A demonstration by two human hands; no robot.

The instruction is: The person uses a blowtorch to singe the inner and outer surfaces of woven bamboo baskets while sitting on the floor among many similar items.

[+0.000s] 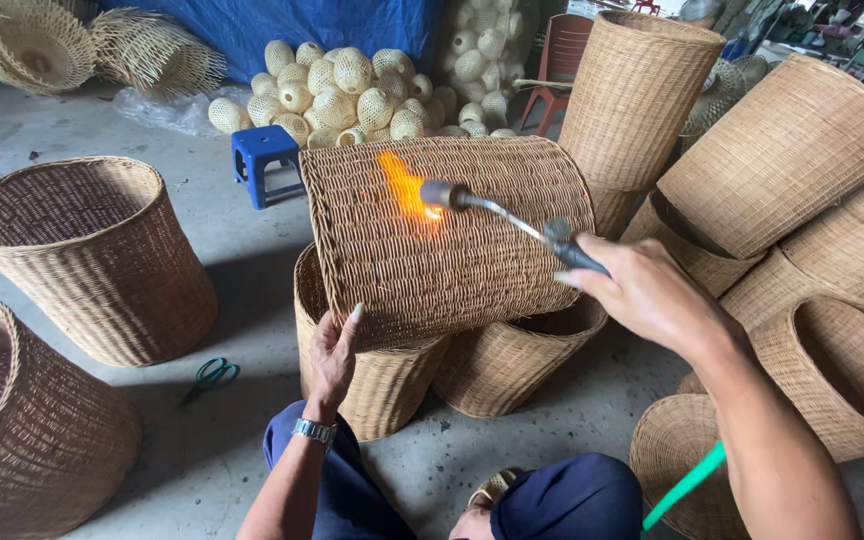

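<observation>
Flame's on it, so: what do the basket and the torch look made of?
Basket: woven rattan or wicker, tan and unfinished, with visible over-under strands. Torch: metal, by its grey shiny tube and nozzle; the dark grip in the right hand could be plastic.
</observation>
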